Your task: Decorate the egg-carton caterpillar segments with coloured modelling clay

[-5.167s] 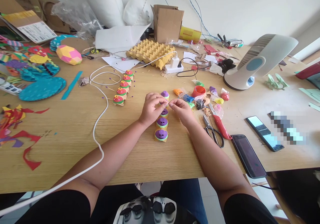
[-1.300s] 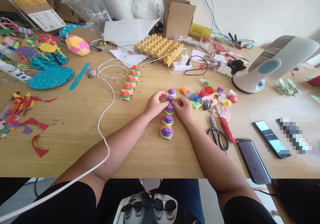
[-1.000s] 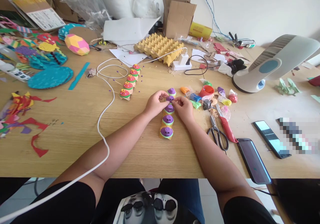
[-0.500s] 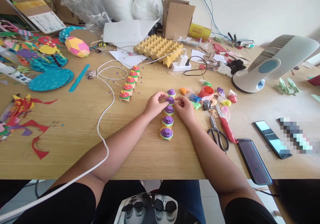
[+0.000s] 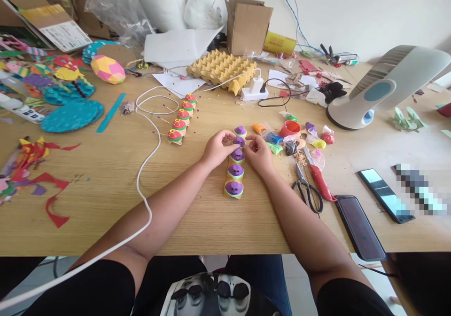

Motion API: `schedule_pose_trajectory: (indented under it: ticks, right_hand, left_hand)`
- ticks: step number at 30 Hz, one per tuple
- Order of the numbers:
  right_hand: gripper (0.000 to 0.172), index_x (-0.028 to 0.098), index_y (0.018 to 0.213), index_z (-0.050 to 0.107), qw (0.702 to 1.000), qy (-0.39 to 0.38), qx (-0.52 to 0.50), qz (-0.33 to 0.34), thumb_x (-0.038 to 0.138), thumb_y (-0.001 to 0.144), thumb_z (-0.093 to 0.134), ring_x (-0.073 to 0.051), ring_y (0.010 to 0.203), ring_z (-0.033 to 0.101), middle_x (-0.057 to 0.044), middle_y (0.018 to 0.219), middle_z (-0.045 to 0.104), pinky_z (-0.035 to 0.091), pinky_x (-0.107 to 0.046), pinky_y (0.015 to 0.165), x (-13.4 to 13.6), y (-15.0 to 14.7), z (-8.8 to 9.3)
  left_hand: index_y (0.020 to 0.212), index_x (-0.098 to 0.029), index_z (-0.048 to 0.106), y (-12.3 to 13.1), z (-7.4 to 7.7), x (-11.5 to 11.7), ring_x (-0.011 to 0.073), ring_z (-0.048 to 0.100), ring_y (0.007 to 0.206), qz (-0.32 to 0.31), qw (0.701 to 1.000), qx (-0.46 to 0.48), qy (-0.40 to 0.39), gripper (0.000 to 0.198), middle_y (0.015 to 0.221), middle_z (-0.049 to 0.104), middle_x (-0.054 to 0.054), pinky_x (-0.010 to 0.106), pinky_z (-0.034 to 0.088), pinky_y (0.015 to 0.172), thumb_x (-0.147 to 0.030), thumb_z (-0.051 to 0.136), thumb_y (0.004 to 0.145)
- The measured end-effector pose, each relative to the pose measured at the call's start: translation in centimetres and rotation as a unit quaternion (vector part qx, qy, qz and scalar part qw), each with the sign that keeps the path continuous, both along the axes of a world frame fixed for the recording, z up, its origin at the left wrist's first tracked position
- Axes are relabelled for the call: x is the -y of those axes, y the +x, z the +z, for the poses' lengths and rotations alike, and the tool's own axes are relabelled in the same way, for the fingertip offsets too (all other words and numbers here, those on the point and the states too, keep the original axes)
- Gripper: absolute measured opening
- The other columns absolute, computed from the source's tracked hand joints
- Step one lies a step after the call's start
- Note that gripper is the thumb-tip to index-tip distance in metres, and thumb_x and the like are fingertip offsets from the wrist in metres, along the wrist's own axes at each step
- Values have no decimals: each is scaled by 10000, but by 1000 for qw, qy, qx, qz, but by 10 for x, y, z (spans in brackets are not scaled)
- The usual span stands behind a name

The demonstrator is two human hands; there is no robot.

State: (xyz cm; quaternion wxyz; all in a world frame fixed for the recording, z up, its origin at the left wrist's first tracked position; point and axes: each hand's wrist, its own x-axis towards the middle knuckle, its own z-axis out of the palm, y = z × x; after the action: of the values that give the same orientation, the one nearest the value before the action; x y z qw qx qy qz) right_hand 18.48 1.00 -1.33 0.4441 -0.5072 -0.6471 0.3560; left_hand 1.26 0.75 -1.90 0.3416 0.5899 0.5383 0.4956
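A row of egg-carton cups topped with purple clay point(image 5: 235, 170) runs away from me down the middle of the wooden table point(image 5: 197, 212). My left hand point(image 5: 215, 147) and my right hand point(image 5: 260, 152) flank the second cup from the far end. Both pinch at its purple top with thumb and fingertips, the remaining fingers curled. What sits between the fingertips is too small to make out. A second row of cups, red and green point(image 5: 181, 118), lies to the left by a looped white cable point(image 5: 148, 132).
Small clay bags and an orange lid point(image 5: 290, 129) lie right of my hands, then scissors point(image 5: 309, 194), a red cutter point(image 5: 320, 181) and two phones point(image 5: 360, 225). A desk fan point(image 5: 384, 86) stands at the right. A yellow egg tray point(image 5: 221, 69), a cardboard box point(image 5: 247, 26) and paper crafts point(image 5: 66, 90) crowd the back.
Five seconds ago the hands pinched something thin above the cups; they have since come down onto the second purple top. Over the last second they have barely moved.
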Motion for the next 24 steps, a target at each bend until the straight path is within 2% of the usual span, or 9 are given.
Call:
schedule_pose_trajectory:
  ticks: [4,10,15,24]
  right_hand:
    - [246,205,1047,628,1000,11,2,2,276,813,654,-120,597,446,55,678,493,384,-263,584,0,0,-1]
    - [217,205,1028,656,1000,9,17,0,283,826,641,-123,604,437,52,667,487,381,-261,587,1,0,-1]
    - [261,188,1070,686,999,-1,32,9,265,834,609,-120,608,440,45,687,505,379,-261,595,2,1,1]
    - [354,186,1140,751,996,17,82,9,254,861,545,-160,700,506,-6,743,592,439,-296,711,3,4,3]
  left_hand:
    - [954,-226,676,0,0,0,182,648,994,-1,1000,-11,-2,239,1023,729,10,321,482,924,-258,790,747]
    - [975,-227,682,-1,-2,-1,182,657,994,-11,1000,-5,6,244,1021,734,14,328,486,943,-261,784,756]
    - [1015,-225,685,-2,-6,-3,184,662,1011,-19,999,34,-1,278,1045,729,22,329,498,938,-234,761,747]
    - [993,-220,695,-1,-3,-1,180,662,988,-21,999,37,0,237,1033,736,28,328,506,930,-304,754,779]
